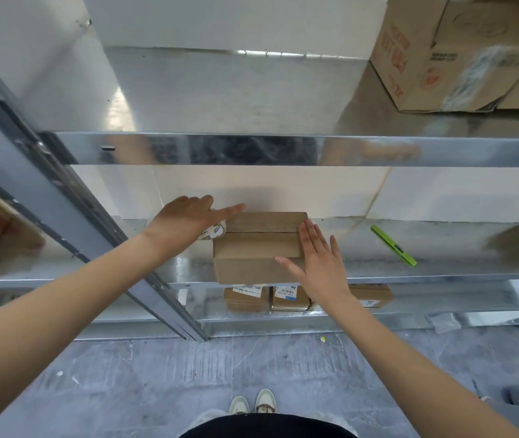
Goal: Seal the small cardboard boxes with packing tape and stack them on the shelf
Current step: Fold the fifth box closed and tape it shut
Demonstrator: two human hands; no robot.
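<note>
- We stand at a metal shelf [441, 245]; a big carton [460, 55] sits on the level above, toward its right end.
- On the middle level, near the front edge, sits the small box [256, 248], its flaps folded down with the seam showing and no tape that we can see.
- Our right hand [313, 259] lies flat on the box's right top edge, fingers straight and apart.
- Our left hand [188, 218] reaches over the tape roll [215, 232] just left of the box, fingers straight, gripping nothing.
- A green cutter [392, 245] lies farther right.
- We judge the box light and stiff, a little slippery on metal; best held by its two short sides.
- More small boxes [290, 297] sit on the level below.
</note>
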